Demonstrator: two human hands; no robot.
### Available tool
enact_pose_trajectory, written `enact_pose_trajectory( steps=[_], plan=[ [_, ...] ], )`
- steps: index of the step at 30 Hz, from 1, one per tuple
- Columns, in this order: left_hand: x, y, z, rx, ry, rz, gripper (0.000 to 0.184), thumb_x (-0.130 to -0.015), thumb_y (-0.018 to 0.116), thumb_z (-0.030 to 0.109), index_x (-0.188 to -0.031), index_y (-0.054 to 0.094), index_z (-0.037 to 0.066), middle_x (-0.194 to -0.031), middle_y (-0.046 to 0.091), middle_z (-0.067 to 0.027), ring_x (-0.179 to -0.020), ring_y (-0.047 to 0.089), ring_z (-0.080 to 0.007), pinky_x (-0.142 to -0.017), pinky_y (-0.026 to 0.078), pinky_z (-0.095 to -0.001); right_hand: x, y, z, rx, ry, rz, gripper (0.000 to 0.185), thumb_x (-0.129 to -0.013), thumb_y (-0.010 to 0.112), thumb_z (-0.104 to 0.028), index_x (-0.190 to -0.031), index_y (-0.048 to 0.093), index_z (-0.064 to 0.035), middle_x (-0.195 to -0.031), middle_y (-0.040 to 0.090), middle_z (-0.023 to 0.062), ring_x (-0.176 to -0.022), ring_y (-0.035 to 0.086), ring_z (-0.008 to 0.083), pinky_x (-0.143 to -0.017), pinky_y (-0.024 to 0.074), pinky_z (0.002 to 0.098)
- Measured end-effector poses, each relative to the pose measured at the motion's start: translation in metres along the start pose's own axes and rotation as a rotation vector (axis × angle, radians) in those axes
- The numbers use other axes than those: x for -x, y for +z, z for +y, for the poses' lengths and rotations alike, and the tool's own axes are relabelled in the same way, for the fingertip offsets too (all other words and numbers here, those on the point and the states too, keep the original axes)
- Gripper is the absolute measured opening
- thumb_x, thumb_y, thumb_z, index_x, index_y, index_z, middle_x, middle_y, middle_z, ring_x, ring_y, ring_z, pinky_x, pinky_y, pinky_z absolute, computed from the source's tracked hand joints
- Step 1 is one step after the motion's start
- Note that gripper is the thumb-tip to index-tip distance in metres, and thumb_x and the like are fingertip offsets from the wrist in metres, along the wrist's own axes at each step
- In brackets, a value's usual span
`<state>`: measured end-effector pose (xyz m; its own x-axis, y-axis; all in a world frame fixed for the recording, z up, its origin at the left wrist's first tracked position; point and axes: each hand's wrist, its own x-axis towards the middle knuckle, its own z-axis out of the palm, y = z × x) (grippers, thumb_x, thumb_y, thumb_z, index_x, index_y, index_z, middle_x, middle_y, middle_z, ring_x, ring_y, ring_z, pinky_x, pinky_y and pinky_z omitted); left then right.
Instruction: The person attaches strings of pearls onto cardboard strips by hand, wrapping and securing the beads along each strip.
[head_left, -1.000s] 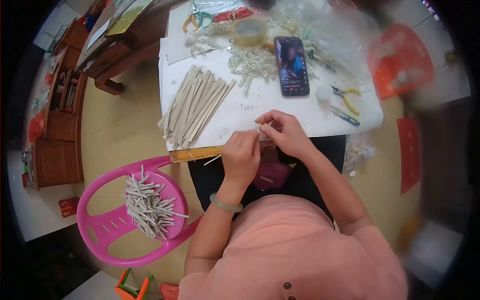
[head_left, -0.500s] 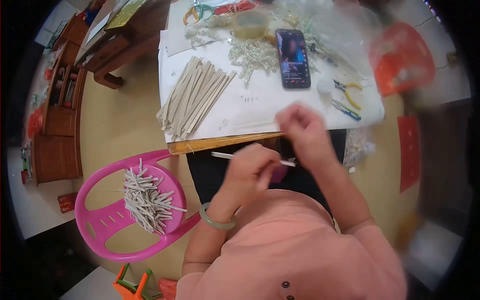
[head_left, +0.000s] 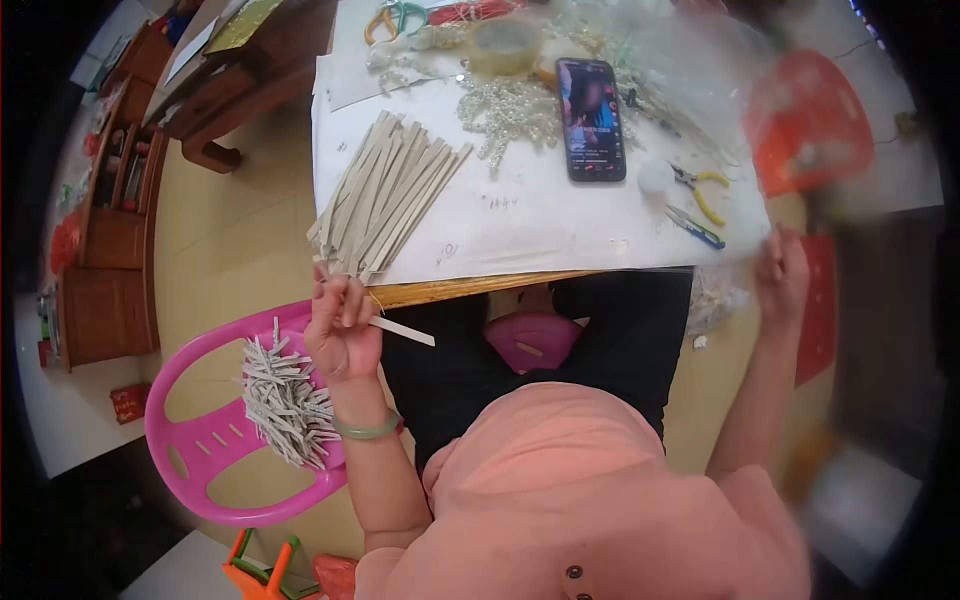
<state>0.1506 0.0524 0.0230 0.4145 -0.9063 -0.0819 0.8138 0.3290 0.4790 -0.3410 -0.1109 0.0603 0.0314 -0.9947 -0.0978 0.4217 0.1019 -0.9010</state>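
Note:
My left hand [head_left: 343, 325] is at the table's near left corner, palm up with curled fingers, and a flat pale strip [head_left: 403, 331] sticks out from it to the right. Its fingertips are at the lower end of a pile of long pale strips [head_left: 390, 195] on the white paper. My right hand [head_left: 783, 268] is raised beyond the table's right edge; its fingers are bent and blurred, and whether they hold anything cannot be made out. Below my left hand, a heap of short folded strips [head_left: 285, 405] lies on a pink chair [head_left: 185, 440].
A phone [head_left: 591, 120] lies on the table [head_left: 540, 230], with clear beads [head_left: 505, 115] and a tape roll [head_left: 503, 47] behind. Yellow-handled pliers [head_left: 708, 190] and snips [head_left: 694, 227] lie at the right. A red chair [head_left: 808, 120] stands beyond, and a pink seat [head_left: 530, 342] shows between the legs.
My hands were together at the table edge and have moved far apart. The left went to the strip pile with a strip in it; the right went out past the table's right edge.

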Motion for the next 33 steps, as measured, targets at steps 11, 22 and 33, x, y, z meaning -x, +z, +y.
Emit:
enact_pose_trajectory(
  steps=[11,22,33],
  plan=[
    [0.002,0.054,-0.057,-0.723,-0.326,-0.065,0.026,-0.09,0.056,0.012,-0.115,0.055,0.003,-0.074,0.062,-0.0056,-0.052,0.04,-0.0048,-0.048,0.031,-0.0182,0.009,0.021,0.022,0.827,-0.002,0.16,0.018,-0.093,0.054,-0.023,-0.101,0.056,-0.0071,-0.07,0.053,-0.003,-0.058,0.045,0.0006,-0.047,0.0331,0.0155],
    [-0.006,0.052,-0.107,-0.914,-0.394,-0.131,0.013,-0.09,0.06,0.014,-0.094,0.063,0.002,-0.065,0.061,-0.0007,-0.05,0.042,-0.0008,-0.045,0.03,-0.0162,-0.048,0.242,0.163,1.143,-0.812,-0.494,0.009,-0.073,0.065,-0.003,-0.08,0.06,-0.003,-0.102,0.062,0.0116,-0.1,0.055,0.0329,-0.083,0.0455,0.0391],
    [-0.005,0.049,-0.111,-0.883,-0.355,-0.169,0.013,-0.09,0.06,0.014,-0.094,0.063,0.002,-0.066,0.061,-0.0001,-0.05,0.044,-0.0009,-0.045,0.031,-0.0162,-0.014,0.204,0.136,1.024,-0.642,-0.555,0.007,-0.074,0.064,-0.002,-0.079,0.059,-0.0035,-0.098,0.064,0.0111,-0.091,0.06,0.0298,-0.079,0.047,0.0386]
  ],
)
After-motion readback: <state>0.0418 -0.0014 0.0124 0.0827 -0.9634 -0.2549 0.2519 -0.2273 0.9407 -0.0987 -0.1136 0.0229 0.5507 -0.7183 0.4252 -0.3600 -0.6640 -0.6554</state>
